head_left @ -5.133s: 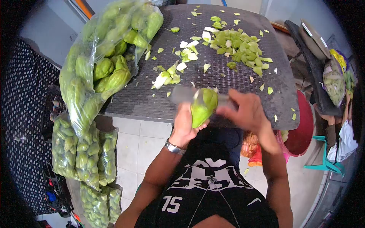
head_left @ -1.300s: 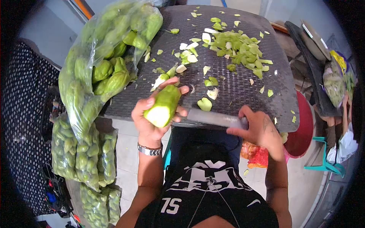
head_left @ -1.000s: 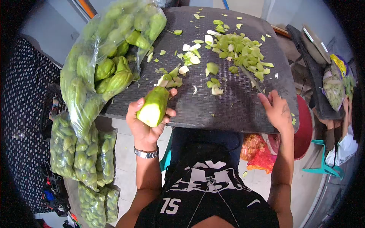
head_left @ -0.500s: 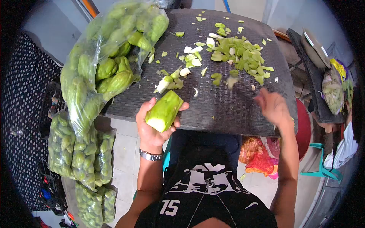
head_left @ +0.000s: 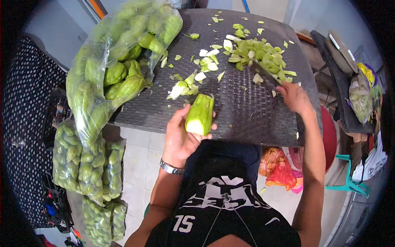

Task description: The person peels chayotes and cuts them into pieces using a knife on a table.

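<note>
My left hand (head_left: 181,138), palm up with a metal watch at its wrist, grips a chayote (head_left: 199,114) with its pale cut end facing me. My right hand (head_left: 295,98) is closed around a knife (head_left: 266,72), its blade pointing up and left at the near edge of a heap of thin green slices (head_left: 263,55). Left of that heap lie pale cut chunks (head_left: 209,64). More trimmings (head_left: 183,88) lie just beyond the held chayote.
A large clear bag of whole chayotes (head_left: 119,76) covers the left side of the dark woven table (head_left: 242,119). Several filled bags (head_left: 88,164) sit lower left. Below the table at right are a red mesh sack (head_left: 277,168) and a green stool (head_left: 349,181).
My left hand has moved right with the chayote, which now stands more upright. The right hand, blurred before, has steadied, and the knife blade shows at the slices.
</note>
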`<state>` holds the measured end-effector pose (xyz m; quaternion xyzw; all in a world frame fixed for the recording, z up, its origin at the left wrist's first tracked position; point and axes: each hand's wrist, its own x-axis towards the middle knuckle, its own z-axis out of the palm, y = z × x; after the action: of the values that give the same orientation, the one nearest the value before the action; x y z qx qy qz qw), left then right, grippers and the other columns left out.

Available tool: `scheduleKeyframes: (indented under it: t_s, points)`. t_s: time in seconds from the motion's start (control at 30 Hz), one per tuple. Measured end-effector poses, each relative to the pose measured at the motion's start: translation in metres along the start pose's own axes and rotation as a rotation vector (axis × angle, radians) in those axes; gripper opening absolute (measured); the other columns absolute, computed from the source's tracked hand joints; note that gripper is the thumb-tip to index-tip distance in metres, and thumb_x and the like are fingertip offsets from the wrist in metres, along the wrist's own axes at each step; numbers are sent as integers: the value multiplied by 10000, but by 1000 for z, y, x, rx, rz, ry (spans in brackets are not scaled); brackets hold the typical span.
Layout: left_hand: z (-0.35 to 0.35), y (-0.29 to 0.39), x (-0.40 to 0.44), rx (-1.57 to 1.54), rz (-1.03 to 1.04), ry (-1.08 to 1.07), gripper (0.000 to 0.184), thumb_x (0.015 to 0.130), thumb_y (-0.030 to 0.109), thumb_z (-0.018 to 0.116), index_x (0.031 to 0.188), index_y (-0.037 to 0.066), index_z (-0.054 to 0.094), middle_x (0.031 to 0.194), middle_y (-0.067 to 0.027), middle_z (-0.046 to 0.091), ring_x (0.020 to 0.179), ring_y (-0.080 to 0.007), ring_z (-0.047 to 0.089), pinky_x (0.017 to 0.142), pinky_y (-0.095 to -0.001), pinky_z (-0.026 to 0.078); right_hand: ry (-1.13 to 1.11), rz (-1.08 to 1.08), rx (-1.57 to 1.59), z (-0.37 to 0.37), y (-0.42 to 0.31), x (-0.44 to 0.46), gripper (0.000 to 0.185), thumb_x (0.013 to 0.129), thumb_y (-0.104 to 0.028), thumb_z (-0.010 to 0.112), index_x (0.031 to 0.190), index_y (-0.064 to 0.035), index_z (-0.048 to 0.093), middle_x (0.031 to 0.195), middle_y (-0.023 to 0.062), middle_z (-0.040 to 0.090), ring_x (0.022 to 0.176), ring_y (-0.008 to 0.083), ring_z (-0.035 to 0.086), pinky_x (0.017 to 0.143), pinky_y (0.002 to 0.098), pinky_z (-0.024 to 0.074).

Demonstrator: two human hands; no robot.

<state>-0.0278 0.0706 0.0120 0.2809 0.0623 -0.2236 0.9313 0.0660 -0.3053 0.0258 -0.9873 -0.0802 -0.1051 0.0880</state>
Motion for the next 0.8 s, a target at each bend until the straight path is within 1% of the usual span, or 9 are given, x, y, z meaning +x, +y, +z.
scheduleKeyframes:
  t_s: [0.1,0.2,0.3,0.4,0.43,0.5,0.57,0.67,0.8]
  points:
    - [3,-7,3,32,-4,88,561,1034,532,506,1293,49,624,1064,-149,721,853,-258,693,693,-371,571,-35,44,94,-6,10,14,329,1026,-359,592,1073,-43,671,894,280,691,900,506,664,755,532,525]
    - [4,-14,12,82,-3,169,553,1035,538,500,1296,64,616,1045,-140,711,830,-247,669,671,-358,545,-130,171,373,-25,-30,-8,377,1019,-404,613,1171,-62,663,872,257,695,850,461,687,740,480,524]
    - [11,-18,23,54,-11,142,492,1046,481,526,1283,60,616,1055,-143,710,856,-260,694,727,-399,588,-165,312,418,-35,-77,-41,441,995,-435,655,1249,-76,637,900,233,699,860,392,704,764,430,525]
    - [16,-26,32,10,-26,131,462,1049,445,543,1283,53,612,1091,-154,708,886,-289,709,789,-431,611,-38,163,596,-16,-91,-65,483,973,-447,685,1278,-78,617,962,229,712,917,356,717,794,417,534]
    - [21,-29,34,15,-20,152,458,1048,442,543,1281,53,613,1096,-154,707,900,-290,707,792,-433,610,-30,95,606,-14,-95,-69,512,945,-435,725,1285,-67,617,1039,233,718,978,374,720,838,404,544]
    - [38,-37,33,10,48,219,432,1031,437,571,1242,64,627,1094,-140,704,972,-293,692,825,-441,601,-106,46,656,-16,-110,-82,530,925,-420,749,1286,-55,615,1077,236,714,1017,378,719,861,408,547]
    - [26,-47,43,-14,28,182,433,1015,446,594,1236,76,634,1082,-127,701,989,-284,683,843,-439,589,-221,0,735,-24,-125,-91,557,884,-392,793,1273,-35,616,1135,232,709,1080,390,708,904,425,550]
    - [20,-55,45,-42,-15,122,454,988,477,630,1226,92,652,1045,-94,701,943,-253,677,858,-417,562,-270,-62,798,-30,-142,-100,563,872,-402,802,1263,-38,622,1119,230,708,1062,406,703,898,442,550]
    - [22,-60,41,-46,-19,103,449,982,488,637,1205,99,663,1031,-72,706,919,-232,677,841,-399,555,-29,-173,578,-12,-143,-109,677,851,-489,803,1351,-83,597,1026,224,695,926,417,716,773,469,570]
